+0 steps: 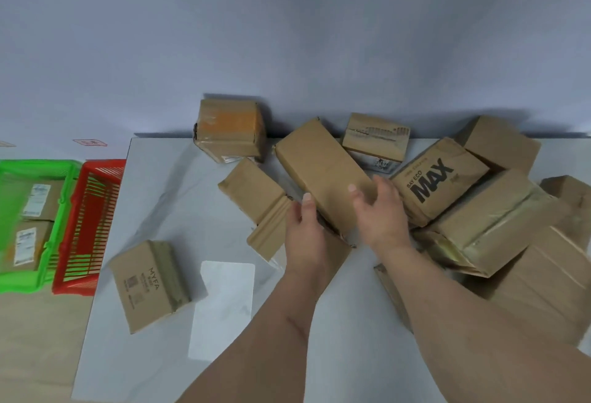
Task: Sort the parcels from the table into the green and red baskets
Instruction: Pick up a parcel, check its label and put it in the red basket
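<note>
Long plain box (323,175) mid-desk, lifted between both hands: left hand (303,226) grasping near-left edge, right hand (380,210) curled over right side, probably to find label.

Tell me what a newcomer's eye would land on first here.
Two bare hands, left hand and right hand, grip a long plain brown cardboard box at the centre of the white table. Right of it lies a brown box printed MAX in black. Far left, beyond the table, sit a bright green plastic basket and a red plastic basket.
</note>
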